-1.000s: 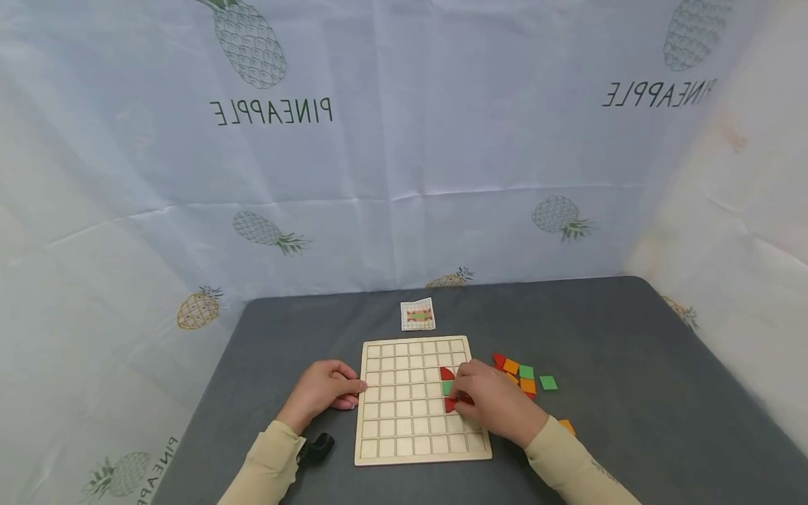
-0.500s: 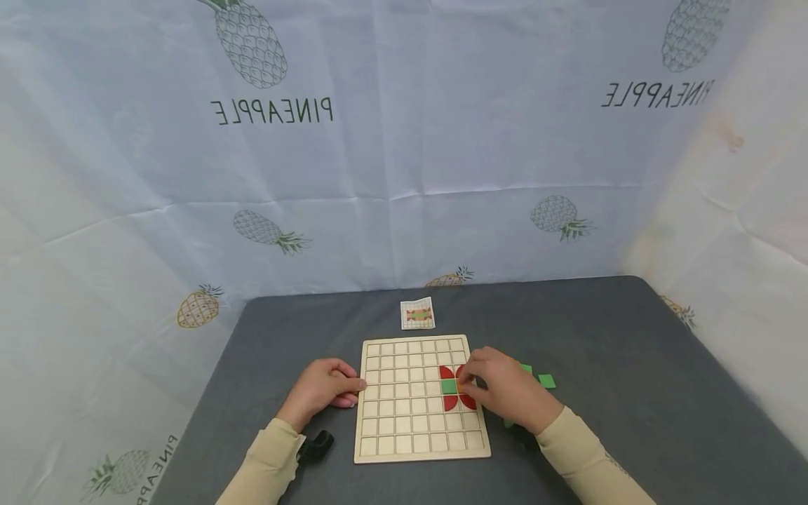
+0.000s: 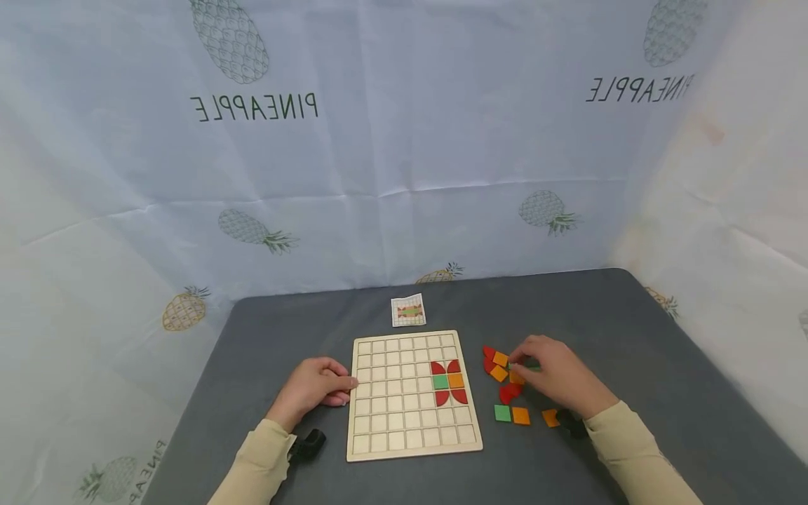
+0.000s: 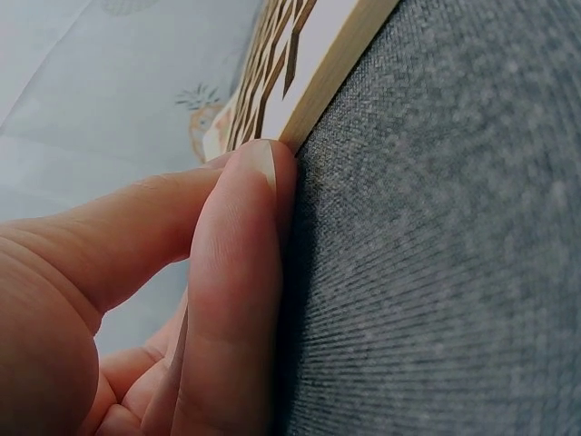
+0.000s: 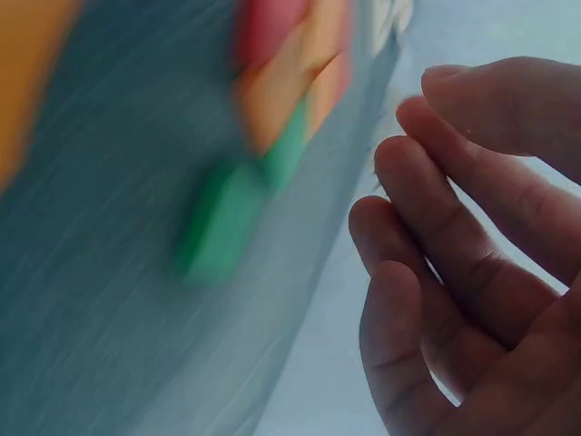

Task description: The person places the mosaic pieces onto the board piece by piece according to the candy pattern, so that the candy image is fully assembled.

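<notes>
Soft light leaves the white pineapple-print fabric backdrop [image 3: 404, 140] bluish, warmer at right, while the right wrist view blurs a flat green tile [image 5: 220, 222].

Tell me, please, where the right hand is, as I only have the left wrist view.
Observer: The head view shows the right hand over the loose tiles, to the right of the board.
Operator: Thank you; what colours are the tiles set in the board?
Observer: Four red tiles, one green tile and one orange tile.
Operator: And where on the board do they sit?
Observer: They sit in the two columns nearest its right edge.
</notes>
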Motion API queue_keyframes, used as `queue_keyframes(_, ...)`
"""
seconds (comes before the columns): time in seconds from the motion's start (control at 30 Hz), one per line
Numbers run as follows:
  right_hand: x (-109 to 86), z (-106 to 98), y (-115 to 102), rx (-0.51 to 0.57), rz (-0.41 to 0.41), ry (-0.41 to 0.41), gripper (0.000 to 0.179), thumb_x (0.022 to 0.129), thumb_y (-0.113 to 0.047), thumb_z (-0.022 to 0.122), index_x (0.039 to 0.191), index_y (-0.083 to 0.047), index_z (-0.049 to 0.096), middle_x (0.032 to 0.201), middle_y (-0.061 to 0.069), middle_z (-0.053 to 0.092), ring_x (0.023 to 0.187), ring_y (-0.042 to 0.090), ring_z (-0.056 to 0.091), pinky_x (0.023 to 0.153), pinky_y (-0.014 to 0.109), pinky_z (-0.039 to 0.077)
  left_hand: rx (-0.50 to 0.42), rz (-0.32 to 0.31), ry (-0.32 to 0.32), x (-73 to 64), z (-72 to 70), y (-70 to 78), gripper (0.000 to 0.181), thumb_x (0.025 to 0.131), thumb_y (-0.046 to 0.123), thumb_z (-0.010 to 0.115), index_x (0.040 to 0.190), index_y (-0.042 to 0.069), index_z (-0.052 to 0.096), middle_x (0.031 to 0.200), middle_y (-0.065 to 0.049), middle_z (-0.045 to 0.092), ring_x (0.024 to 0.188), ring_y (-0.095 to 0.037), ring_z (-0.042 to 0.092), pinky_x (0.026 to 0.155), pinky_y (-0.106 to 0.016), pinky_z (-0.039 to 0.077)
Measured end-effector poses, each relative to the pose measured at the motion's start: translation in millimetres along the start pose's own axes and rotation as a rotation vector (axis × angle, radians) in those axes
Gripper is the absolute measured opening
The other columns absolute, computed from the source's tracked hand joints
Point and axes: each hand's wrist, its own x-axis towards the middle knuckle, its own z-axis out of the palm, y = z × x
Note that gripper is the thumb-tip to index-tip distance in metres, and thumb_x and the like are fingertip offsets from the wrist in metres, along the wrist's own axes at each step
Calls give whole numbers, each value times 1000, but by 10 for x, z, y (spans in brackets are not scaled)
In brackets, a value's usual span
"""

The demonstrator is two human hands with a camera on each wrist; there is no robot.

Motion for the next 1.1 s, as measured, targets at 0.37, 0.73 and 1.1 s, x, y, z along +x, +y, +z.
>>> queue_keyframes(0.37,-243,-62,373,-48,37,-70,25,91,-17,86,115,-14,79,106,-5,70,96,15,63,84,45,62,-9,12,-1,8,-2,-2,35,86,21,94,107,2,73,82,-9,78,71,-17,77,68,-33,68)
queue_keyframes(0.73,-237,-57,350,-46,61,-73,19,89,-21,89,106,-18,80,103,-4,70,95,19,66,82,47,62,0,30,-19,7,-21,-10,36,87,23,94,107,2,73,84,-9,78,72,-16,77,69,-32,68)
queue_keyframes(1.1,254,112,-250,2,-31,-19,15,93,-20,87,107,-17,81,102,-3,70,96,19,64,83,41,62,-5,42,-18,-22,-22,-21,36,87,22,93,107,2,72,84,-10,78,72,-16,77,69,-33,68)
